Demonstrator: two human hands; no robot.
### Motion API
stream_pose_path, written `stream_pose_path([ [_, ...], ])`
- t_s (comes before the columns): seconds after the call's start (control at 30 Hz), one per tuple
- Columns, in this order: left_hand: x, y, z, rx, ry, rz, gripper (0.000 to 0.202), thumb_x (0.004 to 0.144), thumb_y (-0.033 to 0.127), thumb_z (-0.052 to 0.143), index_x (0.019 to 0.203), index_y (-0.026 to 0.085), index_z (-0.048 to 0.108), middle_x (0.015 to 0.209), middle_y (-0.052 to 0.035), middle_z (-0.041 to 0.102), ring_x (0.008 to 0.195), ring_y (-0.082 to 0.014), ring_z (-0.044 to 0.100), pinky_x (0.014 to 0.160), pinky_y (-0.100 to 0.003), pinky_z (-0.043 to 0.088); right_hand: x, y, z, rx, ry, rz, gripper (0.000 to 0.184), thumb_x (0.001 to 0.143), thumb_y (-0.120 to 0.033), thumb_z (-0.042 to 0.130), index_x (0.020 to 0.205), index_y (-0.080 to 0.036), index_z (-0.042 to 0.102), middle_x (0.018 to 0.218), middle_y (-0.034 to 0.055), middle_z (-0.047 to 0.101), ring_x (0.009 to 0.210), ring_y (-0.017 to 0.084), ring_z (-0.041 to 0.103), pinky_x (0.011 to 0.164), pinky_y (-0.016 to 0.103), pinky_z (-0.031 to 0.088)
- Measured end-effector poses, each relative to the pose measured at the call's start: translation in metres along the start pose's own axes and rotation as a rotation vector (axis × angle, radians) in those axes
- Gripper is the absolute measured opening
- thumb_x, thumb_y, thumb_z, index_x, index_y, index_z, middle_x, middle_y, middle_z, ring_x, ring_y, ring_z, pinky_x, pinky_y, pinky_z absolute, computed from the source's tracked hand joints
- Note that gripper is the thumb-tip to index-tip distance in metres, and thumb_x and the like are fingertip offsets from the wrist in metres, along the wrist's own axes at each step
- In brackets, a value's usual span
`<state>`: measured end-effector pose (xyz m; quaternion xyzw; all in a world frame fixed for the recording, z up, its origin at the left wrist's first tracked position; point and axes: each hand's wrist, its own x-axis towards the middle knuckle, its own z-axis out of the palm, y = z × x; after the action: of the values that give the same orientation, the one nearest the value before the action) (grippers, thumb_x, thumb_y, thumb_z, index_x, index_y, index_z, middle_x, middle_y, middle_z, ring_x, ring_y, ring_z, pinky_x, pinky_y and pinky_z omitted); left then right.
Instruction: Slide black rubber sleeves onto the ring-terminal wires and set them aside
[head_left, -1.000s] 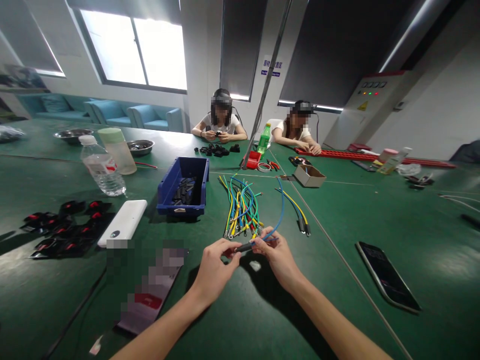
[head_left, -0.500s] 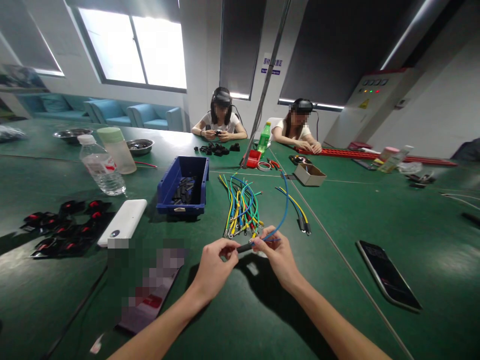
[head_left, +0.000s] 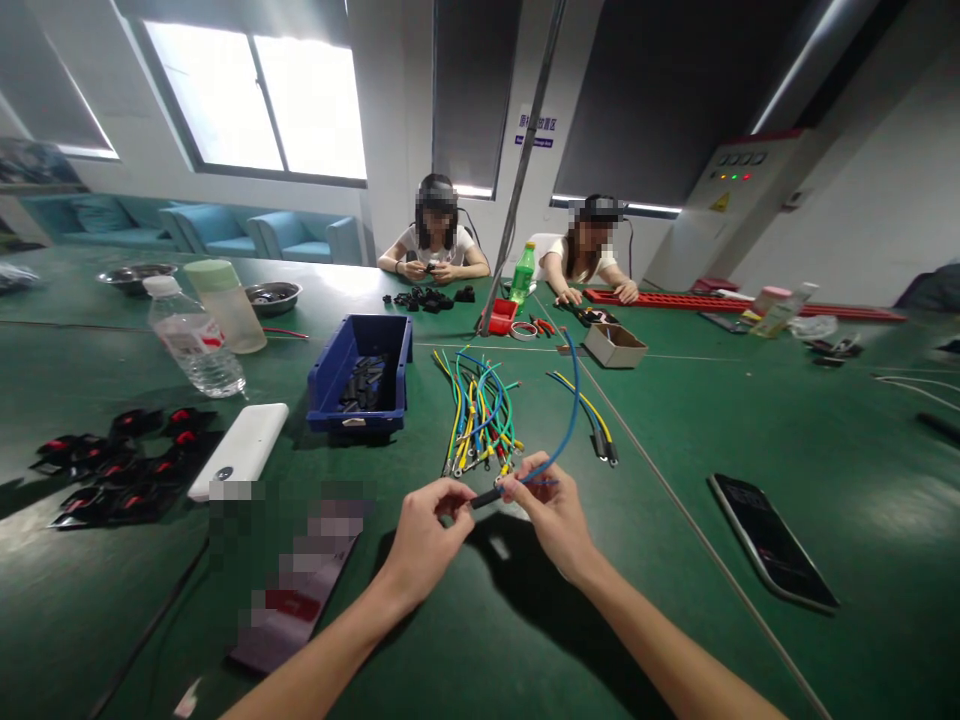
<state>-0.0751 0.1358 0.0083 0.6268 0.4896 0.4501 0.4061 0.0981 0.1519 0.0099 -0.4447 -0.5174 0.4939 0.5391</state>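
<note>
Between my hands, over the green table, is a short black sleeve [head_left: 486, 497] at the end of a blue wire [head_left: 574, 410]. My left hand [head_left: 431, 530] is closed, its thumb and fingers pinching the left end of the sleeve. With closed fingers my right hand [head_left: 551, 510] grips the blue wire where it meets the sleeve; the wire arcs up and away. Just beyond lies a pile of coloured wires [head_left: 480, 410] with ring terminals. To its right rest a few yellow and blue wires [head_left: 592, 420] with black sleeves on their near ends.
A blue bin [head_left: 358, 425] of black sleeves stands left of the wires. Farther left are a white power bank [head_left: 244, 450], a water bottle [head_left: 199, 345] and black-and-red parts [head_left: 124, 465]. A phone [head_left: 772, 540] lies at right. Two people sit across the table.
The view has shifted slightly. My hands keep their pinch on the sleeve and wire. Across the table, the right-hand person's hands have moved apart, one reaching toward the small items.
</note>
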Motion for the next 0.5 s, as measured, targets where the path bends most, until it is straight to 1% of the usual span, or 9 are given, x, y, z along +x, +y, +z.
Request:
stream_pose_path([
  [0.13, -0.0009, 0.0003, 0.0005, -0.006, -0.011, 0.026, 0.013, 0.076, 0.017, 0.057, 0.085, 0.013, 0.066, 0.078, -0.0038, 0.066, 0.070, -0.0153, 0.061, 0.069, -0.024, 0.049, 0.0003, -0.0006, -0.0003, -0.011, 0.025, -0.015, 0.029, 0.073, -0.038, 0.073, 0.078, -0.021, 0.051, 0.072, 0.0001, 0.063, 0.063, 0.016, 0.058, 0.063, 0.029, 0.045],
  [0.3, -0.0007, 0.0005, 0.0003, -0.016, -0.026, -0.008, 0.015, 0.081, 0.026, 0.059, 0.086, 0.014, 0.065, 0.080, -0.0045, 0.067, 0.072, -0.0160, 0.062, 0.070, -0.025, 0.049, 0.0004, 0.0011, -0.0004, 0.000, 0.028, -0.002, 0.029, 0.072, -0.039, 0.074, 0.078, -0.022, 0.051, 0.071, -0.0002, 0.062, 0.062, 0.016, 0.058, 0.061, 0.029, 0.045],
  [0.5, -0.0001, -0.0006, 0.0004, -0.028, -0.044, -0.036, 0.018, 0.082, 0.029, 0.059, 0.087, 0.014, 0.067, 0.082, -0.0051, 0.069, 0.074, -0.0170, 0.063, 0.069, -0.025, 0.050, 0.0020, 0.0007, 0.0001, 0.019, 0.041, 0.000, 0.028, 0.070, -0.038, 0.076, 0.079, -0.021, 0.055, 0.071, -0.0005, 0.062, 0.062, 0.015, 0.057, 0.061, 0.028, 0.045],
])
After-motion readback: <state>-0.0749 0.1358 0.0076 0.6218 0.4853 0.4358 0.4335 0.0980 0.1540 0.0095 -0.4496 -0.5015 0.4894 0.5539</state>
